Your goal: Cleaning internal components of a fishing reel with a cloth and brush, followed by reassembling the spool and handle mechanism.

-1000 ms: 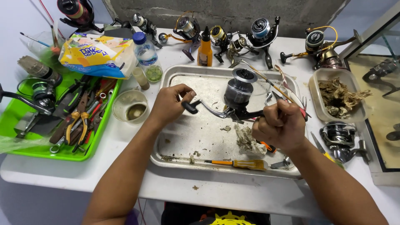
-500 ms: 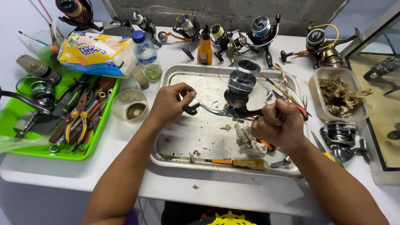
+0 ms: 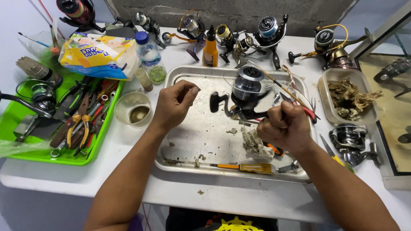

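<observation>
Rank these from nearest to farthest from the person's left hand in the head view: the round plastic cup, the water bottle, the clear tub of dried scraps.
1. Round plastic cup, just left of the left hand.
2. Water bottle, up and left, behind the cup.
3. Clear tub of dried scraps, far right, beyond the metal tray.

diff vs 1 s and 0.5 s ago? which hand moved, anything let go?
The left hand has let go of the reel's black handle knob and pulled back to the left, fingers curled and holding nothing. The spinning reel looks blurred, so it is probably moving. The right hand keeps gripping the reel's foot over the metal tray. The green tool tray, screwdriver and the other reels have not shifted.
</observation>
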